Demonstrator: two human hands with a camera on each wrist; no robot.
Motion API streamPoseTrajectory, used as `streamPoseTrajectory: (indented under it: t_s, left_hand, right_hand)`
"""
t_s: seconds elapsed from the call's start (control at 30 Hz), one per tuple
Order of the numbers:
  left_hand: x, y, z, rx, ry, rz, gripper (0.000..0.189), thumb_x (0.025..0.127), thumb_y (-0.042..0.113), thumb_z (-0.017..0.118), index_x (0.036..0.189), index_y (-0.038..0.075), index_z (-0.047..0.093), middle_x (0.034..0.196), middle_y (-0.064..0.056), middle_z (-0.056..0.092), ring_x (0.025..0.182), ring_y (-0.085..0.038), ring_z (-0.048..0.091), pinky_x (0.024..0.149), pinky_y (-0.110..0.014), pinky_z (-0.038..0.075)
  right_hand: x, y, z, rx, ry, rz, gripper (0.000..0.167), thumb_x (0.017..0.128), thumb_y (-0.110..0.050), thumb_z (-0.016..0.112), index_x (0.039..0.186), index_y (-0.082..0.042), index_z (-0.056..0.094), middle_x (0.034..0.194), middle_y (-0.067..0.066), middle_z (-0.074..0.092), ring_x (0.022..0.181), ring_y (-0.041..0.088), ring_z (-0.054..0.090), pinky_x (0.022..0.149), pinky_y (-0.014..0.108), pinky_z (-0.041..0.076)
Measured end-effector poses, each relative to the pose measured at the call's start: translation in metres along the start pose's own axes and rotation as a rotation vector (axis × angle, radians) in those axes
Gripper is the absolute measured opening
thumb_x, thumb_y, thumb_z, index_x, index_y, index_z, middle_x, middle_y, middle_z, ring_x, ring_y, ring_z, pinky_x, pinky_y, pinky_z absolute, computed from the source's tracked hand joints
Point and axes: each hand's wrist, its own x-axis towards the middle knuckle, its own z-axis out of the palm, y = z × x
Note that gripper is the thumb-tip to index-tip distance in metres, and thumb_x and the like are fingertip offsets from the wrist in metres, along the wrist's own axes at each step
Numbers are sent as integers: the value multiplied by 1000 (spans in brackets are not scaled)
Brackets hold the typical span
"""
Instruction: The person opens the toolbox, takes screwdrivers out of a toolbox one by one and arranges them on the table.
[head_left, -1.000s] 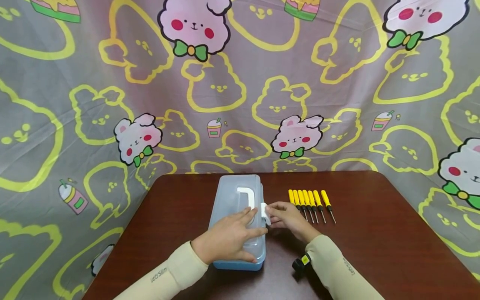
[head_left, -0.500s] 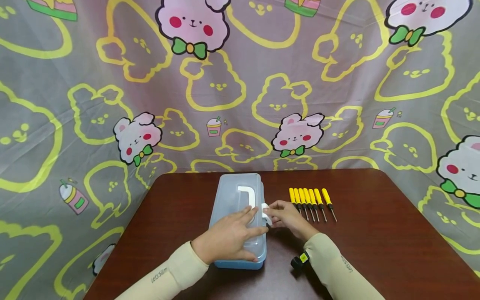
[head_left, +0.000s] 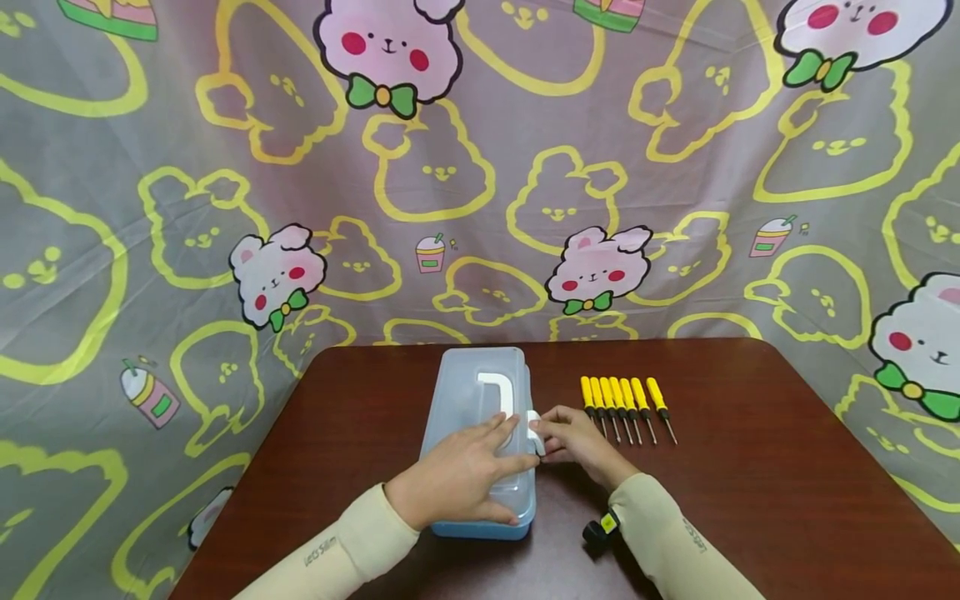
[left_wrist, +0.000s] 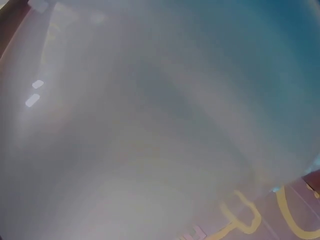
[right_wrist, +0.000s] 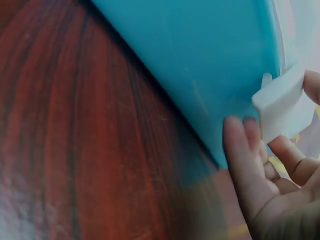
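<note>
A plastic toolbox [head_left: 480, 367] with a clear frosted lid and a blue base lies lengthwise on the table. My left hand [head_left: 461, 475] rests spread on its lid, fingers beside the white carrying handle [head_left: 495, 383]. In the left wrist view the cloudy lid [left_wrist: 125, 125] fills most of the picture and no hand shows. My right hand [head_left: 577, 437] pinches the white latch [head_left: 535, 432] on the toolbox's right side. Seen from the right wrist, that latch [right_wrist: 282, 105] sticks out at an angle from the blue wall [right_wrist: 200, 65], between thumb and fingers [right_wrist: 290, 155].
Several screwdrivers [head_left: 618, 400] with yellow and black handles lie in a row right of the toolbox, one a little apart. The dark red-brown table [head_left: 360, 417] stands against a patterned cloth [head_left: 480, 183]. A black device [head_left: 600, 531] sits on the right wrist.
</note>
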Motion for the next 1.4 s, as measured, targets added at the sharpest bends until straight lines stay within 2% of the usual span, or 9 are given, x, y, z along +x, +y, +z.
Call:
streamPoseTrajectory:
  t_s: [0.23, 0.43, 0.8, 1.03, 1.4]
  left_hand:
    - [1, 1, 0, -9, -3, 0, 75, 76, 72, 65, 136, 26, 59, 145, -23, 43, 128, -40, 46, 100, -42, 43]
    - [2, 0, 1, 3, 11, 2, 77, 75, 72, 66, 136, 26, 59, 144, -23, 44, 127, -40, 47, 101, -41, 43]
    - [3, -2, -1, 4, 23, -2, 76, 74, 72, 67, 135, 27, 60, 143, -22, 45, 127, -39, 48, 102, -40, 41]
    - [2, 0, 0, -21, 5, -10, 76, 73, 71, 69, 135, 27, 60, 144, -22, 44, 127, -38, 47, 102, -39, 41]
    - [2, 0, 4, -36, 0, -16, 75, 74, 71, 68, 134, 27, 61, 144, -21, 44, 129, -38, 46, 102, -39, 41]
  right_hand:
    - [-5, -8, 1, -25, 42, -3, 44, 85, -34, 76, 104, 5, 65, 81, 14, 64, 65, 24, 63, 66, 45, 57]
    - [-5, -12, -2, -17, -2, 1, 44, 88, -29, 73, 109, 9, 65, 76, 13, 66, 65, 21, 65, 67, 43, 57]
    - [-2, -12, -3, 6, -21, 19, 49, 90, -29, 70, 115, 11, 62, 80, 13, 66, 67, 21, 66, 68, 42, 57]
    - [-4, -5, 0, 41, -119, 25, 56, 96, -31, 62, 124, 16, 53, 102, 22, 68, 85, 29, 70, 76, 43, 56]
    - [-10, -5, 3, 49, -129, 26, 50, 98, -27, 58, 122, 17, 53, 97, 18, 69, 79, 25, 69, 76, 44, 56]
